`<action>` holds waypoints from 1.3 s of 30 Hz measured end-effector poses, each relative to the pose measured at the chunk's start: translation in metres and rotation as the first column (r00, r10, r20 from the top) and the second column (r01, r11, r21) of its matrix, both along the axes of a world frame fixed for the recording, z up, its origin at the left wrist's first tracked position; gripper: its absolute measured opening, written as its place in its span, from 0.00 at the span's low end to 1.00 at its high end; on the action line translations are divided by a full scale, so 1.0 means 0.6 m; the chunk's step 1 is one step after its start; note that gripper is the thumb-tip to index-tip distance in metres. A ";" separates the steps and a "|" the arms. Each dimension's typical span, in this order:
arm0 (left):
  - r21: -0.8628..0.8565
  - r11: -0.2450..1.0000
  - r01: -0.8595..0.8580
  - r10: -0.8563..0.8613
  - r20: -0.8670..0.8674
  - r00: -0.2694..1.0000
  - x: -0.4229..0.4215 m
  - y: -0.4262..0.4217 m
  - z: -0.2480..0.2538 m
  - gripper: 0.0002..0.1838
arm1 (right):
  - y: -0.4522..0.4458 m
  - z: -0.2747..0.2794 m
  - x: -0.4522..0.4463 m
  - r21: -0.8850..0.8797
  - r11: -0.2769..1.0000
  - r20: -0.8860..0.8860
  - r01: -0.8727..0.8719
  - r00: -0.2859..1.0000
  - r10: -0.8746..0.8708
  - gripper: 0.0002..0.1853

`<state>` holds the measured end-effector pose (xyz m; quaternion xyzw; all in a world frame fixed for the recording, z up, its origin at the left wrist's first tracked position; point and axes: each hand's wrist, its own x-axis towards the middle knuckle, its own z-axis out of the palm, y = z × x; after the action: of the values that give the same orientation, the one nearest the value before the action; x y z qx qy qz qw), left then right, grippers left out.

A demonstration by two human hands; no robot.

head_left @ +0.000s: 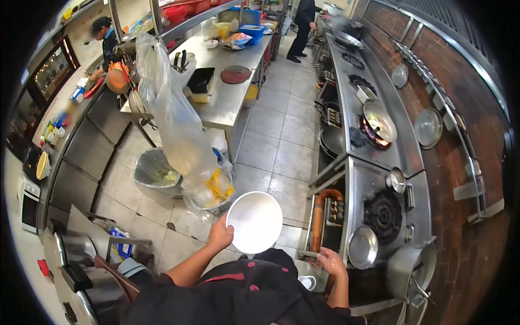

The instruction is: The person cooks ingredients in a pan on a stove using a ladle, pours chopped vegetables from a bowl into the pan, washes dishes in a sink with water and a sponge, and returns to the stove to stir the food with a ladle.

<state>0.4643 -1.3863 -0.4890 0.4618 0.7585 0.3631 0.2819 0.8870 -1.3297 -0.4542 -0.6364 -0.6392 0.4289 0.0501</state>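
Grey counter (81,149): along far left; person (103,40) at its far end, yellow-rimmed bowl (42,164) near its near end.
Metal pots (80,248): lower left corner, black handles.
Bin (157,187): on floor tiles, lined, scraps inside.
Plastic bag (176,114): tall, clear, hanging by bench's near left corner, reaching down towards floor.
Left hand (221,234): part closed, thumb over bowl rim, rest of grip mostly hidden; has hold of white bowl.
Bench (222,108): steel; black tub (201,81) by left edge, red round mat (235,75) near right edge, blue tub (252,32) further along right edge.
White bowl (254,222): held up in front of body, inside facing camera, clear of bench and stove.
Cup (307,282): white, low, left of stove's near end.
Right hand (331,262): fingers bent, at a metal bar (307,253) by stove's front edge; cannot tell if gripping it.
Stove (355,179): shallow pan (363,247) at near left edge, big pot (403,271) at near right corner; further back, pan (379,120) over flame.
Wall lid (428,128): hung at right.
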 end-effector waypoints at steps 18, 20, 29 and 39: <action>0.114 0.856 -0.505 0.235 0.784 0.575 -0.205 0.760 0.065 0.13 | 0.816 -0.091 -0.199 0.269 0.835 0.189 -0.480 0.877 0.443 0.28; 0.187 0.726 -0.662 0.257 0.819 0.513 -0.210 0.820 0.094 0.14 | 0.880 -0.044 -0.252 0.273 0.862 0.064 -0.426 0.903 0.426 0.27; 0.004 0.509 -0.860 0.447 0.853 0.269 -0.441 1.147 0.063 0.14 | 1.195 0.021 -0.430 0.225 0.920 -0.125 -0.320 0.927 0.353 0.26; -0.048 0.292 -0.955 0.555 0.822 0.129 -0.619 1.266 -0.001 0.15 | 1.453 -0.012 -0.341 -0.013 0.932 -0.470 0.363 0.820 -0.326 0.21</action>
<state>0.0930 -0.6265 -0.4894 -0.1476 0.5792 0.7819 0.1774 0.6827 -0.4580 -0.4616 -0.6175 -0.4990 0.5274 0.3026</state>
